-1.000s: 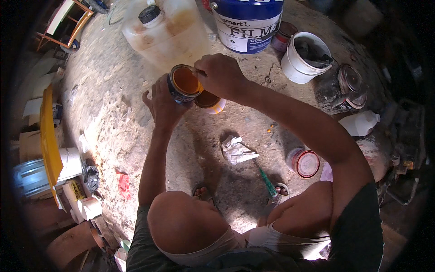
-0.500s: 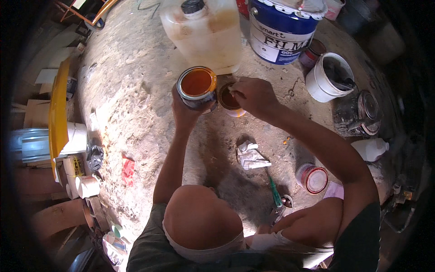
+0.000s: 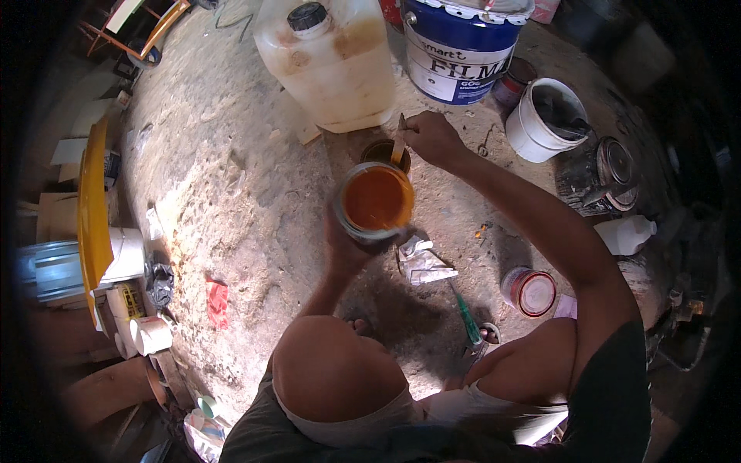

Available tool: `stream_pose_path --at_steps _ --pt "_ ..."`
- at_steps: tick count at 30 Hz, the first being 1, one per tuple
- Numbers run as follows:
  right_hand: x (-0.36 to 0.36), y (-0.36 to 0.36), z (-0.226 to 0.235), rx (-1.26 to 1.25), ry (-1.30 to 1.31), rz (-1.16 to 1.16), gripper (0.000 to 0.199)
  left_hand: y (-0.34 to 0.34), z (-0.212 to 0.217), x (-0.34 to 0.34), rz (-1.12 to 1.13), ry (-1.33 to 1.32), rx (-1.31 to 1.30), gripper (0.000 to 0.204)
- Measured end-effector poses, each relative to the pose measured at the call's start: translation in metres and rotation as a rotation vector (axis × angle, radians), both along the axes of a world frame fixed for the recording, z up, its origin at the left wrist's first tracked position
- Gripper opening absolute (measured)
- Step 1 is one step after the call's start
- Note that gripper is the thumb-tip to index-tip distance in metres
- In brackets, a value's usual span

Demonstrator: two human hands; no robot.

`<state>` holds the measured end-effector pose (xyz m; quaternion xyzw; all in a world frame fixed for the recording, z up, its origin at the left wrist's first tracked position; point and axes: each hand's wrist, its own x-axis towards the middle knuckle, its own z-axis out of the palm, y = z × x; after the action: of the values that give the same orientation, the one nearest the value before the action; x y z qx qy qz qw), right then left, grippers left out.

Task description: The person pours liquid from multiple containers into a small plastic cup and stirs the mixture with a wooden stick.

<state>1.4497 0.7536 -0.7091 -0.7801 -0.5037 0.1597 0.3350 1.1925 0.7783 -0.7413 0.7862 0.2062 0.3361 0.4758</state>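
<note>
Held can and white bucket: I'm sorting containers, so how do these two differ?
The held can is in the left hand, while the white bucket stands on the floor. The held can is orange inside; the white bucket holds something dark. Both are open-topped.

Floor (image 3: 181,181): rough and pitted, pale grey-brown, darkly stained in places. Lighting: bright patch of light (image 3: 202,262), left of centre; deep shadow along the right edge. Left side: long, curved yellow panel (image 3: 93,224), beside flat brown board (image 3: 58,216). Upper left: orange-framed piece (image 3: 166,32) with dark wheel (image 3: 152,56).
</note>
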Motion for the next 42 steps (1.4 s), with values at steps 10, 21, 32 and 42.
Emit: stream_pose_path --at_steps 10,21,32,42 --pt "0.002 0.006 0.028 -0.152 -0.034 0.142 0.028 -0.104 -0.053 0.066 -0.421 0.094 -0.004 0.101" --pt "0.055 -0.066 0.100 -0.052 -0.257 -0.007 0.029 -0.166 -0.081 0.175 -0.535 -0.219 -0.088 0.083" --pt "0.160 -0.263 0.212 0.031 -0.590 -0.513 0.025 -0.175 -0.133 0.214 -0.631 -0.064 0.006 0.103" --pt "0.239 -0.352 0.073 -0.496 -0.341 -0.642 0.050 -0.149 -0.108 0.146 -0.492 0.050 0.210 0.116"
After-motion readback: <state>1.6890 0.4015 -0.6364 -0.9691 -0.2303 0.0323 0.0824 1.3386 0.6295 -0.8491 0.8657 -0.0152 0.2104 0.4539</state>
